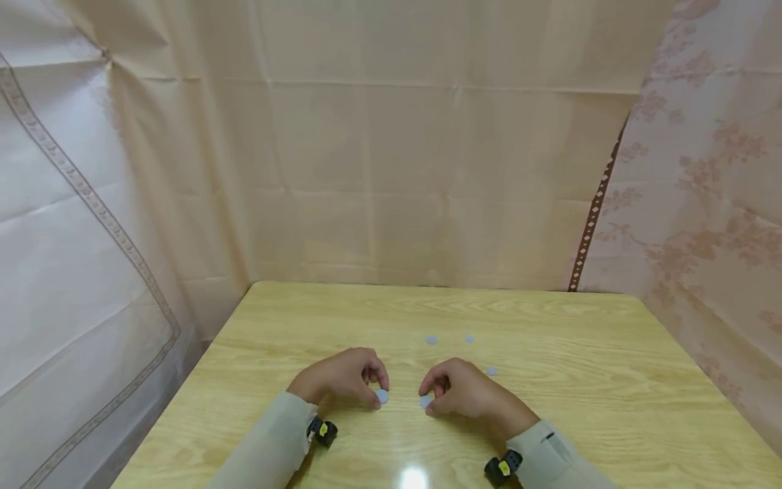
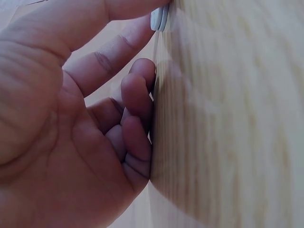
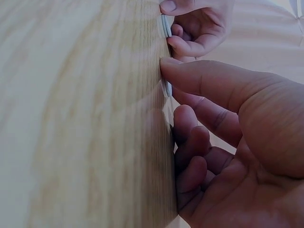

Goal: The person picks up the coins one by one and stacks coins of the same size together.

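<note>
A pale left disc (image 1: pixel 382 396) and a pale right disc (image 1: pixel 425 402) were at the surface of a wood-grain table (image 1: pixel 330 312), apart from each other; edge-on, the left one showed two thin layers. The left hand (image 1: pixel 345 375) pinched the left disc at its edge between thumb and index finger, the other fingers curled in. The right hand (image 1: pixel 467 390) pinched the right disc in the same way, and stood between it and a loose disc (image 1: pixel 491 371) to the right. Two further discs lay beyond the hands, a far-middle disc (image 1: pixel 432 339) and a far-right disc (image 1: pixel 469 338), well apart from the fingers. Nearer, each wrist bore a black device below a pale sleeve. A beige curtain (image 1: pixel 397 170) hung behind the table, with a floral curtain (image 1: pixel 715 204) at right.
</note>
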Demonstrator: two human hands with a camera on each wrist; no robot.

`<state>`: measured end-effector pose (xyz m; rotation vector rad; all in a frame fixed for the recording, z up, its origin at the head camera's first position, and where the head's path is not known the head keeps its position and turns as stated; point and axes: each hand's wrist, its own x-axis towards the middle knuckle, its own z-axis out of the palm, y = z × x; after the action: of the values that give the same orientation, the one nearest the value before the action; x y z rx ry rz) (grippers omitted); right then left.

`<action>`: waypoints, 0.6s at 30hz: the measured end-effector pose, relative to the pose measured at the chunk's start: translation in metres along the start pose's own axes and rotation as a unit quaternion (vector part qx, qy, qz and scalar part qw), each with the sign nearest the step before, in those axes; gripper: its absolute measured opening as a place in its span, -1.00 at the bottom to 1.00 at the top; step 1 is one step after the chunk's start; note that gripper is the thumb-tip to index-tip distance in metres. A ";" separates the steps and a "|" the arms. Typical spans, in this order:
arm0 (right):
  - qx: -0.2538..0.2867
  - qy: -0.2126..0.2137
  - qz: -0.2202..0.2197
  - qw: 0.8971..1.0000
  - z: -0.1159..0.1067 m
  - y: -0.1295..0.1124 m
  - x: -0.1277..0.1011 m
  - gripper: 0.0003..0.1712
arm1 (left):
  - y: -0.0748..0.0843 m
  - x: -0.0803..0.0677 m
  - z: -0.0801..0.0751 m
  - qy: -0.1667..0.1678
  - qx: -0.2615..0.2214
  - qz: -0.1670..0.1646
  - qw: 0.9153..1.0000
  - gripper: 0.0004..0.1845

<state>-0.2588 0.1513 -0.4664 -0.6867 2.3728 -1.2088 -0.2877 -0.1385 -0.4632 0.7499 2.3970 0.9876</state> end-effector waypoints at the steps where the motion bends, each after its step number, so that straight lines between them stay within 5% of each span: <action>1: 0.000 -0.002 0.000 1.000 0.000 0.000 0.000 -0.78 | 0.000 -0.001 0.000 0.000 -0.001 -0.002 1.000 -0.77; 18: 0.007 -0.005 -0.012 1.000 -0.002 0.004 0.000 -0.79 | 0.001 0.001 -0.001 -0.009 -0.003 0.012 1.000 -0.77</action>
<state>-0.2609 0.1546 -0.4688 -0.7178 2.3519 -1.2266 -0.2887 -0.1374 -0.4620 0.7834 2.3737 0.9943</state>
